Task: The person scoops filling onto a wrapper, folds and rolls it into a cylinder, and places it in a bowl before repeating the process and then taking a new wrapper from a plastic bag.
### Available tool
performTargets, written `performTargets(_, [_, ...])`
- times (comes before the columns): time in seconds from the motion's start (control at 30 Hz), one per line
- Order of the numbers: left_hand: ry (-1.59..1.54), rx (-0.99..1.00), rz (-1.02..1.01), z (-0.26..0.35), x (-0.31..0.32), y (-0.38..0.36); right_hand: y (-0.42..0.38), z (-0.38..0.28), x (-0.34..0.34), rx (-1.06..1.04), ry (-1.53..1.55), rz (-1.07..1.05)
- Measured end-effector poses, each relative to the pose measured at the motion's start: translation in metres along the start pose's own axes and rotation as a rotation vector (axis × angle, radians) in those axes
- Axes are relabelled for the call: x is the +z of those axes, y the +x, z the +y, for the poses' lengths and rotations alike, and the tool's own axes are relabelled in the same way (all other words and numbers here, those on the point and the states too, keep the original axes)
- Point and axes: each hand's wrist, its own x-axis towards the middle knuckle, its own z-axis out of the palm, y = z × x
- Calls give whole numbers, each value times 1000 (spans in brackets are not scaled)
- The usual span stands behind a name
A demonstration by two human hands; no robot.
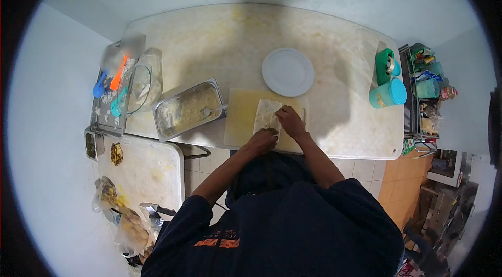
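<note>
A pale rectangular sheet (267, 114), perhaps dough or a wrapper, lies on the yellowish cutting board (240, 120) in front of me. Lumpy, creamy stuff seems to be spread on it. My left hand (263, 140) is at the sheet's near end, fingers curled onto it. At the right edge, further up, my right hand (289, 121) pinches the sheet. Left of the board stands a metal pan (166, 129) of creamy mixture, a spoon (209, 111) resting in it. A white plate (287, 72) sits just beyond the board.
To the left are a glass bowl (140, 88) and a metal tray (107, 126) with orange and blue utensils. A turquoise-lidded container (388, 94) and a green container (384, 65) stand at right, beside a shelf rack (408, 88). A second table (151, 164) holds bags.
</note>
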Motion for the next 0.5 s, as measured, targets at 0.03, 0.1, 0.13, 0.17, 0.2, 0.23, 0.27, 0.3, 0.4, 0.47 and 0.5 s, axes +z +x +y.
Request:
performTargets(0.03, [-5,-45,-71,0,0,2,-2,4,2,-7,-55,-75])
performTargets(0.1, [7,-81,-151,2,-5,4,-5,8,5,-5,-75,-94])
performTargets(0.13, [22,-73,-157,3,-8,4,-5,7,5,2,-39,-39])
performTargets(0.17, [35,-67,-165,4,-11,4,-5,7,5,10,-2,13])
performTargets(0.2, [24,-45,-94,3,-9,3,-4,5,3,22,22,22])
performTargets(0.23, [13,-23,-23,3,-7,2,-4,2,-1,36,46,32])
performTargets(0.27, [2,1,46,2,-5,1,-4,0,-4,50,70,42])
performTargets(0.3, [-23,-20,17,4,-8,2,-5,3,-2,32,42,-9])
performTargets(0.4, [-93,-104,-17,5,-20,10,-7,10,0,35,29,-26])
performTargets(0.47, [-136,-202,32,3,-32,14,-5,9,2,106,122,134])
performTargets(0.5, [-142,-256,128,-2,-36,16,-4,8,1,167,148,160])
